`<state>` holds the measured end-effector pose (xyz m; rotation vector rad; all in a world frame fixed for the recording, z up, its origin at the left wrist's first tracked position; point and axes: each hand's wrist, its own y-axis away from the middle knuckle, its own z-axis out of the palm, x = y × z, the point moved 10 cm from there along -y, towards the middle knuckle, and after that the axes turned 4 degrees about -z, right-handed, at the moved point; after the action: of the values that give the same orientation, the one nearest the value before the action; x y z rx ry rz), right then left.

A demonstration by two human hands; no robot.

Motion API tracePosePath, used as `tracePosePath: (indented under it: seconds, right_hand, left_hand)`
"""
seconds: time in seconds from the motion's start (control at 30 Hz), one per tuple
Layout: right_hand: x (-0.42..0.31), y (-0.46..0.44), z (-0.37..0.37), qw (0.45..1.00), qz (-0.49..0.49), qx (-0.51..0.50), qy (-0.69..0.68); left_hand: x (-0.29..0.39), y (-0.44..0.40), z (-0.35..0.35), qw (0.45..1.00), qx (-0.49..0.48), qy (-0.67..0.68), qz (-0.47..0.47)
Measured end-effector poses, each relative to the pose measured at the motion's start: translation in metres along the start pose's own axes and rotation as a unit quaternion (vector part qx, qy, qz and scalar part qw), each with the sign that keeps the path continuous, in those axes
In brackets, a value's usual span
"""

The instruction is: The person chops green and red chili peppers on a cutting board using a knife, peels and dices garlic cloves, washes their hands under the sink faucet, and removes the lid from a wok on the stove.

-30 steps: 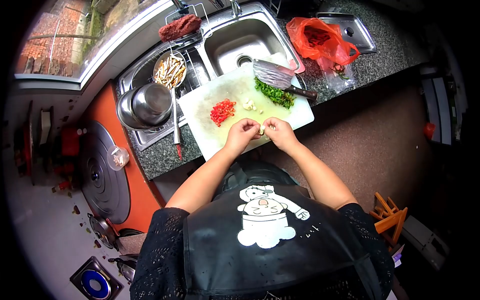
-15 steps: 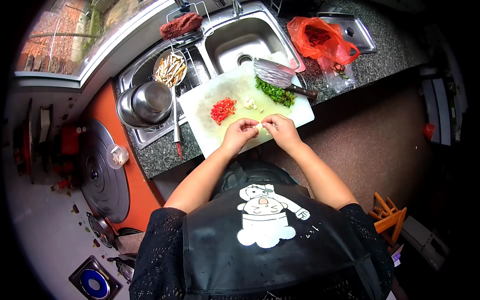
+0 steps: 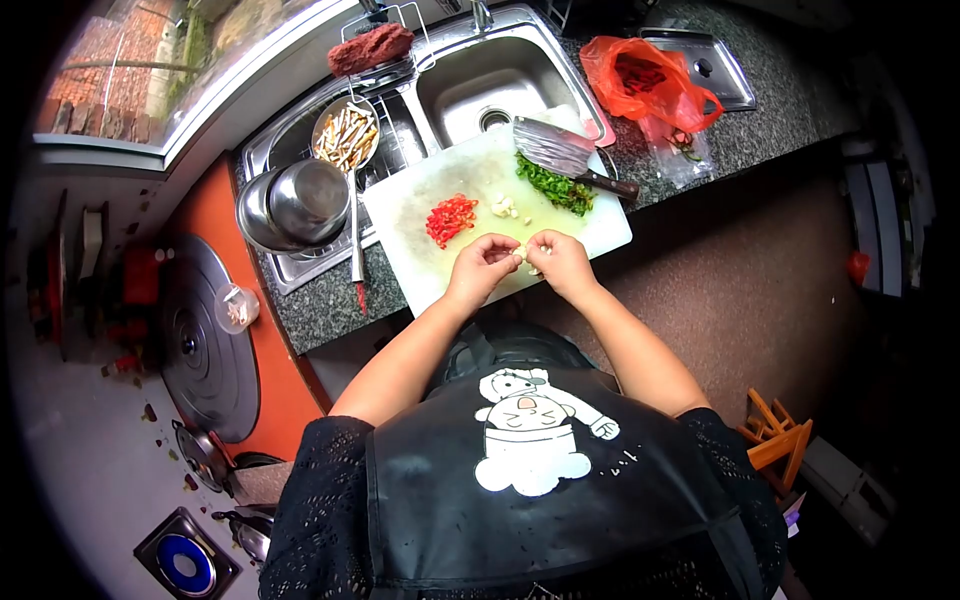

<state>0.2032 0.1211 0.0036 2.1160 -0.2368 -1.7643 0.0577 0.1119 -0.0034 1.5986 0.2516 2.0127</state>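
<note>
Left hand [image 3: 483, 268] and right hand [image 3: 560, 265], centre frame, both pinch a small pale piece [image 3: 519, 255], likely garlic, over the cutting board's [image 3: 400, 205] lower edge; light thumb pressure should avoid crushing; working low catches anything dropped.

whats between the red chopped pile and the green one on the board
Small pale pieces, perhaps garlic, lie between the red pile and the green pile in the head view.
</note>
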Motion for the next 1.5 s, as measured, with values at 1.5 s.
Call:
tracePosePath:
  seconds: [1.5]
  right_hand:
    - [-0.007, 0.018, 0.022, 0.914, 0.146, -0.054, -0.375]
  left_hand:
    - [0.009, 0.003, 0.011, 0.980, -0.042, 0.185, -0.066]
